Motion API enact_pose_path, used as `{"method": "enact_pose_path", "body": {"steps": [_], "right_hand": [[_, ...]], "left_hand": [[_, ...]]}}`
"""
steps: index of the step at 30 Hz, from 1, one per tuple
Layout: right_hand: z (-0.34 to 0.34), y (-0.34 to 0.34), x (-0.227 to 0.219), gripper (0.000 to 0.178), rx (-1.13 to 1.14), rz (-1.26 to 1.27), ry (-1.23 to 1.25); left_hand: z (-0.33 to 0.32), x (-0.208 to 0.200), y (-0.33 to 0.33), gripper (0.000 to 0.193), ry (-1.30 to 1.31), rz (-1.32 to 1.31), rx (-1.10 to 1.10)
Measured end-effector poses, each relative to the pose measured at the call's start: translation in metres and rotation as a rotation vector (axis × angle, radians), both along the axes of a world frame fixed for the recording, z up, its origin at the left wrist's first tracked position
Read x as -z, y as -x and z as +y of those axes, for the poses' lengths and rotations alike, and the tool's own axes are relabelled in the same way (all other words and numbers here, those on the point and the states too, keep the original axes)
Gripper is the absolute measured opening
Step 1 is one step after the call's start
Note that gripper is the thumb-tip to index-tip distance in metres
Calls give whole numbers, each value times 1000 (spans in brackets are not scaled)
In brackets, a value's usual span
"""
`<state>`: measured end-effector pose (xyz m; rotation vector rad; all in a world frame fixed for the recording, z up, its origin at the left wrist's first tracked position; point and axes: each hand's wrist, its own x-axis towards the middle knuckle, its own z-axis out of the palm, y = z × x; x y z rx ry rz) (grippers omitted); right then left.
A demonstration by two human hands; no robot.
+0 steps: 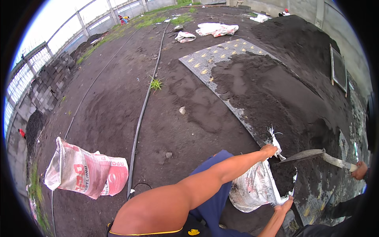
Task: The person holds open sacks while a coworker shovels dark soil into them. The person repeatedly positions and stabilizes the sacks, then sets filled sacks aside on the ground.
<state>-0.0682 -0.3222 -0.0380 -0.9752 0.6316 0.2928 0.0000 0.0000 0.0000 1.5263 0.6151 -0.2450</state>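
Observation:
My left hand grips the upper rim of a white woven sack with red print, my arm reaching across from the lower left. My right hand holds the sack's lower rim, so its mouth is held wide. Dark sand shows inside the mouth. A shovel blade hovers just above the opening. Another person's hand at the right edge holds the shovel's handle.
A large dark sand pile lies on a patterned sheet. A filled red and white sack lies at the left. A black hose crosses the dirt ground. Grey blocks are stacked far left; a framed sieve leans at right.

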Motion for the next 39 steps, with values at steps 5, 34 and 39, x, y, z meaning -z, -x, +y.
{"method": "enact_pose_path", "body": {"steps": [5, 34, 39], "right_hand": [[0, 6, -1, 61, 14, 21, 86], [100, 242, -142, 31, 392, 338, 246], [74, 205, -174, 46, 377, 419, 19]], "left_hand": [[-5, -11, 12, 63, -6, -34, -43], [81, -126, 249, 78, 149, 283, -334], [55, -142, 224, 78, 86, 424, -447]]}}
